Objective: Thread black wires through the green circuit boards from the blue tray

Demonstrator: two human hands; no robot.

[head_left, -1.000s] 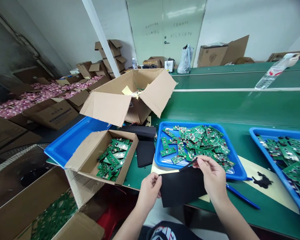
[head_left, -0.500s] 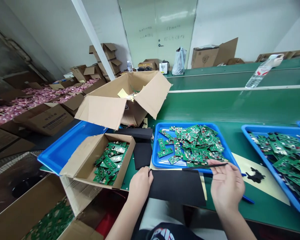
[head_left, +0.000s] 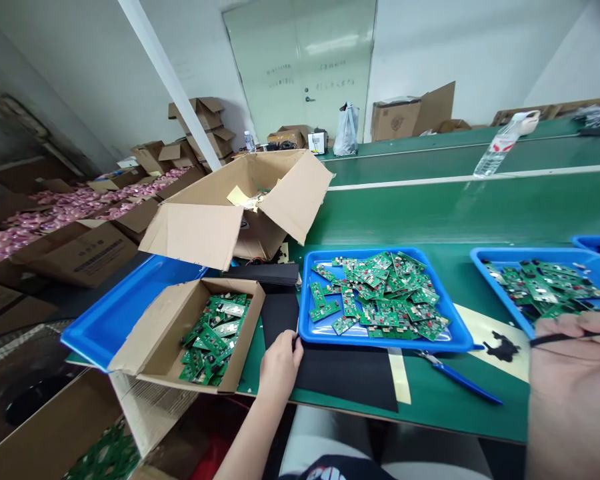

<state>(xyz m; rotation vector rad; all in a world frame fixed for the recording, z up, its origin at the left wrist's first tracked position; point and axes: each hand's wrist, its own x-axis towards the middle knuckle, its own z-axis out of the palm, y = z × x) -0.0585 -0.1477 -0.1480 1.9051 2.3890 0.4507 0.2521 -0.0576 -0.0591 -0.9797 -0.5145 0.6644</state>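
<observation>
My left hand (head_left: 280, 365) rests at the upper left corner of a flat black sheet (head_left: 345, 377), its fingertips pinching the edge. The sheet lies on the green bench, just below a blue tray (head_left: 385, 343) heaped with green circuit boards (head_left: 375, 293). My right hand (head_left: 570, 380) is very close to the camera at the right edge, holding a thin black strip (head_left: 575, 337) between its fingers. Blue-handled pliers (head_left: 460, 380) lie on the bench between the sheet and my right hand. More black sheets (head_left: 279, 313) lie beyond my left hand.
A cardboard box of green boards (head_left: 235, 347) stands in a blue tray at the left. Above it sits a large open carton (head_left: 205, 233). A second tray of boards (head_left: 510, 257) stands at the right, with a water bottle (head_left: 500, 147) farther along the bench.
My right hand has moved right and toward the camera, carrying the thin strip away from the sheet. The black sheet now lies flat on the bench. The whole view has shifted slightly.
</observation>
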